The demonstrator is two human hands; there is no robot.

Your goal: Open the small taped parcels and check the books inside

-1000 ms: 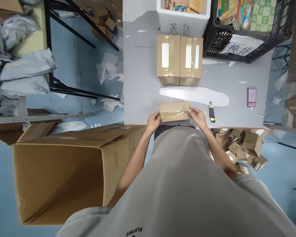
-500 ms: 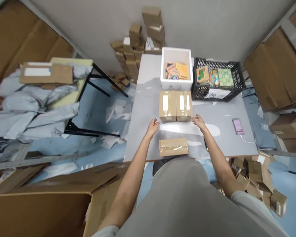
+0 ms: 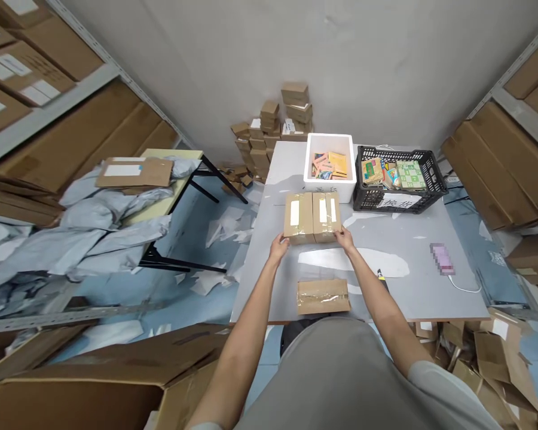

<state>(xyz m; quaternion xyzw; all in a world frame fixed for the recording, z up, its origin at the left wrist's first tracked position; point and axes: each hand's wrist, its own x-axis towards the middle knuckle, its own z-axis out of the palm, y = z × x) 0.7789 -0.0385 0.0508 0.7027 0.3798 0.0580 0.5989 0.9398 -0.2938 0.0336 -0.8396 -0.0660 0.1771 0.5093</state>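
Two taped cardboard boxes with white labels stand side by side on the grey table, a left box (image 3: 298, 218) and a right box (image 3: 327, 216). My left hand (image 3: 278, 246) grips the near left corner of the left box, fingers against its side. At the near right corner of the other box, my right hand (image 3: 344, 237) has its fingers closed on the edge. The pair sits between my hands. Closer to my body lies a flat, tape-covered cardboard package (image 3: 323, 297), which neither hand touches.
Behind the boxes stand a white foam box (image 3: 329, 190) and a black crate (image 3: 401, 203), both holding colourful packets. A cutter (image 3: 382, 278) and a phone (image 3: 442, 259) with a cable lie to the right. A side table (image 3: 155, 206) bears grey parcels; an open carton (image 3: 72, 370) is lower left.
Both hands have reached forward and closed on the two boxes. The pair has shifted left relative to the foam box and turned slightly. The camera view has tilted upward.
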